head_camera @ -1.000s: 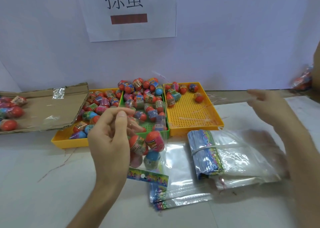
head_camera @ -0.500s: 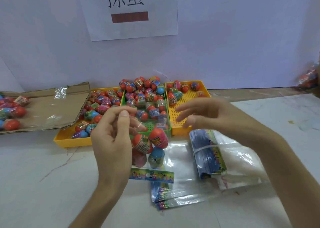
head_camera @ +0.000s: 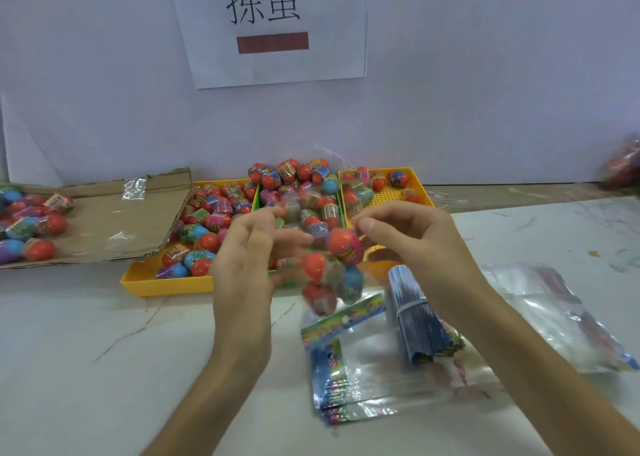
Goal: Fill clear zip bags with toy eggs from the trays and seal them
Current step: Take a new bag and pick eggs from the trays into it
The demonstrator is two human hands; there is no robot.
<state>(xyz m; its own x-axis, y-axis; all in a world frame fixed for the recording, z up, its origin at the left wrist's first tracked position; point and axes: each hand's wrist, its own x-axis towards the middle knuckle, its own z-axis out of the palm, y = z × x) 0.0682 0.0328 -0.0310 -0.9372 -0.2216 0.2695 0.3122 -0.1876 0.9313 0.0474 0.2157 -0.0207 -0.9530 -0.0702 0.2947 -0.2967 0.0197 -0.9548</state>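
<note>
Toy eggs [head_camera: 344, 247] sit inside the clear zip bag [head_camera: 341, 320] that we hold up over the table [head_camera: 86, 369], in the middle of the view. We see about five eggs in it, red and blue, all a bit blurry. The bag's bright printed strip hangs at 6 o'clock from the eggs.

Our left hand [head_camera: 242, 268] is at 9 o'clock from the bag. Its fingers [head_camera: 292, 239] are curled in and seem to pinch the bag's top edge, but they are blurry. Our right hand [head_camera: 415, 237] is at 3 o'clock. Two of its fingers are pressed together on the same top edge, and the others are bent.

At 12 o'clock from the bag, three trays stand side by side. The left yellow tray [head_camera: 166, 287] and the green tray [head_camera: 257, 195] are heaped with eggs. The right yellow tray [head_camera: 388, 197] has only a few.

At 9 o'clock lies a flat cardboard sheet [head_camera: 104, 227] with more eggs on its far end. At 5 o'clock we see a pile of flat bags [head_camera: 367, 383] and a banded bundle [head_camera: 415, 317]. A paper sign [head_camera: 277, 67] hangs on the wall at 12 o'clock.
</note>
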